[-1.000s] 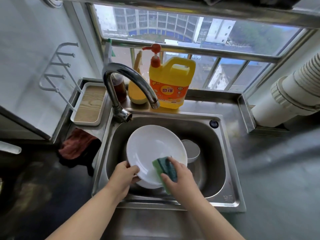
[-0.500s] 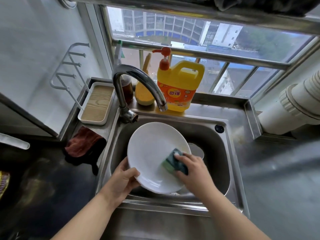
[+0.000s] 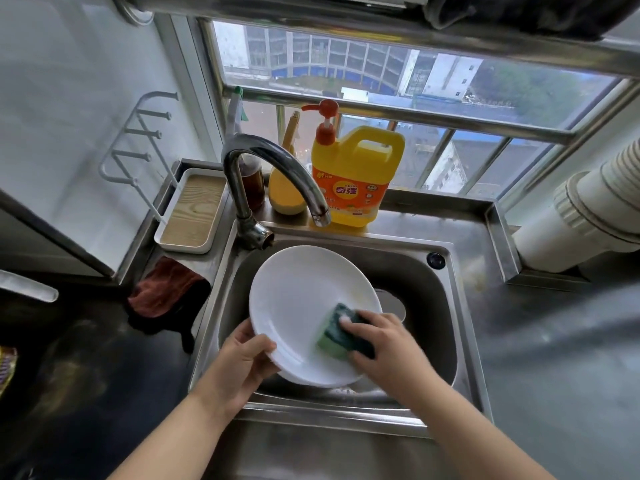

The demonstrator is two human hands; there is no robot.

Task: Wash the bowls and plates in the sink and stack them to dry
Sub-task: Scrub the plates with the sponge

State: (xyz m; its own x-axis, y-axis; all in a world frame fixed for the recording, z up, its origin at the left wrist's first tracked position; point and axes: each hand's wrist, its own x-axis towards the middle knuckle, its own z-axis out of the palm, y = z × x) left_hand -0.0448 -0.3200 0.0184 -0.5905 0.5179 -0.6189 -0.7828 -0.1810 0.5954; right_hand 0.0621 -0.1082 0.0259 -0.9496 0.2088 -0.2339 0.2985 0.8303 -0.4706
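At the far left edge of the tabletop [image 3: 540, 358], a white wire rack [image 3: 138, 133] hangs on the wall, and below it a white tray with a wooden inset [image 3: 192, 214] sits in the back left corner. A reddish-brown cloth [image 3: 162, 292] is draped over the left rim of the sink [image 3: 460, 327]. The chrome faucet [image 3: 270, 181] rises from the sink's back left corner and arches over the basin. Behind it on the back ledge stand a dark bottle [image 3: 252, 185], a yellow gourd-shaped object [image 3: 287, 195] and a yellow detergent jug with an orange pump [image 3: 356, 174].

Over the basin, the left hand [image 3: 239, 368] grips the near left rim of a white plate [image 3: 298, 306], thumb on the upper face, holding it tilted toward the camera. The right hand [image 3: 384, 348] curls around a green sponge [image 3: 341, 332] and presses it against the plate's lower right inner surface. Behind the plate's right edge, part of another white dish [image 3: 393, 303] lies in the sink bottom. At the far right, a white ribbed duct [image 3: 588, 209] runs along the wall near the back right corner.
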